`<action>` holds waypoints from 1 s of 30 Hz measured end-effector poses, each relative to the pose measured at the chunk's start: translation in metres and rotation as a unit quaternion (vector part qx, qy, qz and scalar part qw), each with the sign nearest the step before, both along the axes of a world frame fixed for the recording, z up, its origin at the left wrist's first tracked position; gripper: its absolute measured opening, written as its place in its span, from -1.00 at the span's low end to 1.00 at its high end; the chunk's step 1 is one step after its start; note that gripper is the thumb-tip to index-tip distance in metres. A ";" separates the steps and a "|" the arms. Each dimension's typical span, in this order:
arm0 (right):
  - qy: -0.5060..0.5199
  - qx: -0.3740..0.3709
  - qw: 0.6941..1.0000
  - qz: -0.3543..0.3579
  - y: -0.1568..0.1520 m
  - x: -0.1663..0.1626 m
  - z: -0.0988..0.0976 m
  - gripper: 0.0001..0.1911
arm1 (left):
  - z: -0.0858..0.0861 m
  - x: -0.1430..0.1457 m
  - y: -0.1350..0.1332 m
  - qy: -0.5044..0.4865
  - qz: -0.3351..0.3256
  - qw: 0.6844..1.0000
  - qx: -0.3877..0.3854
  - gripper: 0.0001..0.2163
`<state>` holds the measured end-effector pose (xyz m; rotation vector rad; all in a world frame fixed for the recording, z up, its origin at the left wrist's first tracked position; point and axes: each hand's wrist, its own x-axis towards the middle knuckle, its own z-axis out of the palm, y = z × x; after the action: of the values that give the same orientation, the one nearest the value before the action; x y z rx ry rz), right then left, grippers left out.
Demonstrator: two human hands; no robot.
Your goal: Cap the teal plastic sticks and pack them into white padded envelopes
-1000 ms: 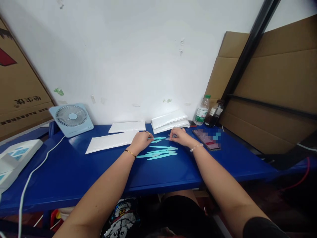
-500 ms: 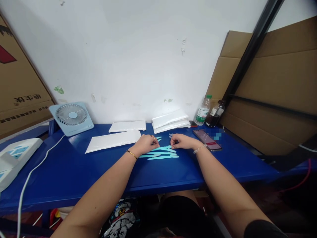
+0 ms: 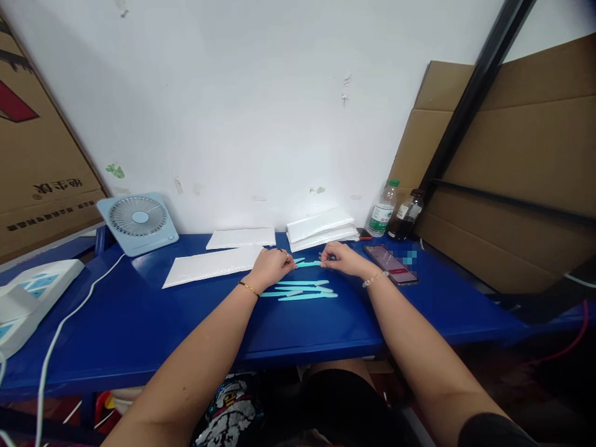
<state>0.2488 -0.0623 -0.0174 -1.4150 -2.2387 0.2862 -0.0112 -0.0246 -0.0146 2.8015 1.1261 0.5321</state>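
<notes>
Thin turquoise plastic strip [image 3: 308, 264] | left grip [image 3: 272, 266] pinched on its left end | right grip [image 3: 342, 259] pinched on its right end | loose turquoise strips [image 3: 302, 290] just nearer, on blue surface [image 3: 139, 323]

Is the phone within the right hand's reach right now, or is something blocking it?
Likely yes: the phone lies flat on the blue table just beside the right hand, nothing between them, though that hand and the left hand are pinching a teal strip.
</notes>
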 end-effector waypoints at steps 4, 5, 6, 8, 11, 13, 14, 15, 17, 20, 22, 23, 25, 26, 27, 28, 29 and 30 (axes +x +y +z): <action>0.006 -0.004 0.998 -0.066 0.004 0.014 -0.002 -0.92 | 0.000 -0.010 0.007 0.009 0.044 0.999 0.000 -0.73; 0.012 0.001 0.997 -0.082 0.003 0.016 -0.001 -0.90 | -0.001 -0.013 0.009 0.005 0.050 0.999 -0.006 -0.74; 0.020 0.007 0.996 -0.087 0.002 0.018 0.000 -0.87 | -0.001 -0.015 0.010 -0.003 0.053 0.998 -0.014 -0.74; 0.039 0.006 0.998 -0.054 -0.002 0.015 0.003 -0.81 | -0.002 -0.016 0.010 -0.029 0.052 0.998 -0.032 -0.72; 0.019 -0.047 0.997 0.056 -0.010 0.001 0.007 -0.75 | -0.002 -0.013 0.005 -0.061 0.020 0.996 -0.065 -0.65; -0.034 -0.073 0.992 0.094 -0.012 -0.009 0.006 -0.76 | -0.001 -0.010 0.000 -0.060 -0.018 0.995 -0.081 -0.65; -0.056 -0.078 0.990 0.099 -0.013 -0.013 0.004 -0.77 | -0.001 -0.008 -0.002 -0.052 -0.038 0.994 -0.085 -0.66; -0.067 -0.078 0.990 0.100 -0.012 -0.016 0.002 -0.80 | -0.001 -0.007 -0.004 -0.042 -0.056 0.994 -0.086 -0.67; -0.064 -0.076 0.990 0.100 -0.010 -0.021 -0.003 -0.83 | -0.001 -0.003 -0.007 -0.017 -0.084 0.993 -0.083 -0.73; -0.031 -0.075 0.993 0.089 -0.005 -0.022 -0.007 -0.85 | -0.002 0.000 -0.008 0.005 -0.083 0.993 -0.080 -0.82; -0.003 -0.073 0.995 0.064 -0.003 -0.019 -0.007 -0.86 | -0.001 0.000 -0.006 -0.002 -0.063 0.996 -0.066 -0.84; 0.011 -0.069 0.997 0.045 -0.002 -0.017 -0.006 -0.87 | -0.001 -0.001 -0.004 -0.009 -0.048 0.997 -0.052 -0.85; 0.035 -0.048 0.998 -0.007 0.001 -0.010 -0.005 -0.88 | 0.001 -0.004 -0.001 -0.017 -0.011 1.000 -0.021 -0.86; 0.044 -0.034 0.998 -0.036 0.002 -0.005 -0.005 -0.87 | 0.002 -0.006 0.001 -0.017 0.009 1.000 -0.012 -0.86; 0.051 -0.022 0.996 -0.064 0.002 -0.001 -0.004 -0.86 | 0.003 -0.008 0.002 -0.018 0.026 0.999 -0.009 -0.86; 0.059 -0.013 0.994 -0.088 0.002 0.002 -0.003 -0.83 | 0.003 -0.010 0.003 -0.020 0.037 0.999 -0.012 -0.85; 0.066 -0.010 0.993 -0.100 0.001 0.004 -0.002 -0.80 | 0.004 -0.011 0.003 -0.025 0.041 0.999 -0.018 -0.83; 0.071 -0.016 0.993 -0.097 -0.001 0.005 0.000 -0.77 | 0.004 -0.012 0.002 -0.034 0.037 0.998 -0.028 -0.80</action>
<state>0.2537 -0.0636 -0.0173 -1.5637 -1.9753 0.3470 -0.0230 -0.0223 -0.0106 2.6822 1.2148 0.5896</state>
